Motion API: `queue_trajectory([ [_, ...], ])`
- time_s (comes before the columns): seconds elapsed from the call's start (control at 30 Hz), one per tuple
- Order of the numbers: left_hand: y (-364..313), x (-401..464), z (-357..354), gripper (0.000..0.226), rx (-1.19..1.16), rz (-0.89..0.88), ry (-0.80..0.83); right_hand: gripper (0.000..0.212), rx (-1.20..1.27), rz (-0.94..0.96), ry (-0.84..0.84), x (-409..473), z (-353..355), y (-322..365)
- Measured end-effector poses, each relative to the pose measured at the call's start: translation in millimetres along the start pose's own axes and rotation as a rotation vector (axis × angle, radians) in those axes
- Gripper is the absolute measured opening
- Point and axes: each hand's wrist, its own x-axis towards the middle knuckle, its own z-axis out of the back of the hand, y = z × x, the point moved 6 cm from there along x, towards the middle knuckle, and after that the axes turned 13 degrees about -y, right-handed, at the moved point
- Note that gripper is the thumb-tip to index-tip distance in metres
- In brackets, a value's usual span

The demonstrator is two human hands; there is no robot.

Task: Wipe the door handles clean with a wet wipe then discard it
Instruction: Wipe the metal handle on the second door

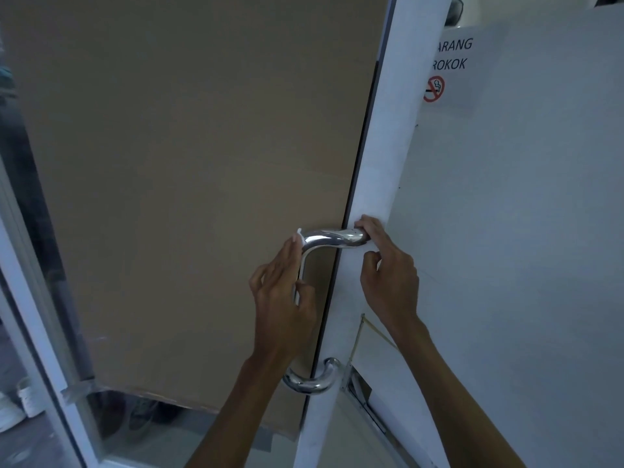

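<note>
A polished chrome pull handle (332, 237) is fixed to the white door frame (378, 163), curving out at the top and again at its lower end (312, 383). My left hand (283, 292) wraps the vertical bar just under the upper bend, pressing a white wet wipe (299, 235) against it; only a small corner of the wipe shows above my fingers. My right hand (388, 271) rests at the handle's upper mount, fingertips touching the metal end and the frame, holding nothing that I can see.
Brown cardboard (189, 163) covers the glass door panel on the left. A white wall (523, 231) with a no-smoking sign (449, 72) stands to the right. White shoes (20, 403) lie on the floor at the lower left beyond the glass.
</note>
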Motion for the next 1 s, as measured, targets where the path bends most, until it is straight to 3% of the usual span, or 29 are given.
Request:
queue_trajectory([
  [0.13, 4.1, -5.4, 0.9, 0.078, -0.001, -0.01, 0.013, 0.067, -0.012, -0.003, 0.006, 0.9, 0.4, 0.0],
  [0.3, 32.4, -40.7, 0.6, 0.083, -0.02, 0.125, 0.049, 0.066, -0.038, -0.028, 0.008, 1.1, -0.4, -0.1],
  [0.53, 5.8, -30.2, -3.4, 0.078, -0.024, -0.052, 0.039, 0.067, -0.053, -0.023, 0.017, 0.8, -0.6, -2.0],
  [0.7, 12.1, -38.9, -2.8, 0.079, -0.015, 0.051, 0.024, 0.067, -0.063, -0.027, 0.027, 1.4, 1.2, -1.2],
  [0.87, -4.3, -16.8, -7.1, 0.078, 0.065, -0.151, 0.087, 0.065, -0.053, -0.037, 0.022, 0.8, -0.4, 0.1],
  [1.0, -7.2, -4.3, -5.8, 0.074, 0.055, -0.192, 0.087, 0.064, -0.035, -0.035, 0.026, 0.5, -0.8, 1.9],
])
